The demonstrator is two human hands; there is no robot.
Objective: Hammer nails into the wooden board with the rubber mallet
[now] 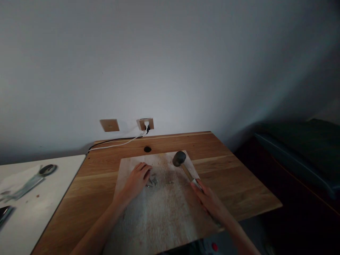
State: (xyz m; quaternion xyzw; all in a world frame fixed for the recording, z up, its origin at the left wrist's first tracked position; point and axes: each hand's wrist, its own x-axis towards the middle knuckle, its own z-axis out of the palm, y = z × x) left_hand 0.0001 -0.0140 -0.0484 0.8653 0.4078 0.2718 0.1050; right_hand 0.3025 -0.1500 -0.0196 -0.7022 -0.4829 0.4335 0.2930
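My right hand (pixel 205 196) is wrapped round the handle of a mallet (pixel 187 172). Its dark, rounded head (pixel 179 158) is over the upper right part of a worn, pale board (pixel 159 216). On the left of the board, my left hand (pixel 139 176) has its fingers curled together; what they hold, if anything, is hidden. Right beside those fingertips lies a small pile of thin metal pieces (pixel 152 182), like nails or screws. One more thin metal piece (pixel 169 182) lies alone between the pile and the mallet.
Beneath the board is a wooden table (pixel 233 177) with a round cable hole (pixel 147 149), against a wall with a plugged socket (pixel 146 124). White and black cables run left. A white table (pixel 61 187) at left bears a roll of tape (pixel 47 170) and a phone (pixel 4 213).
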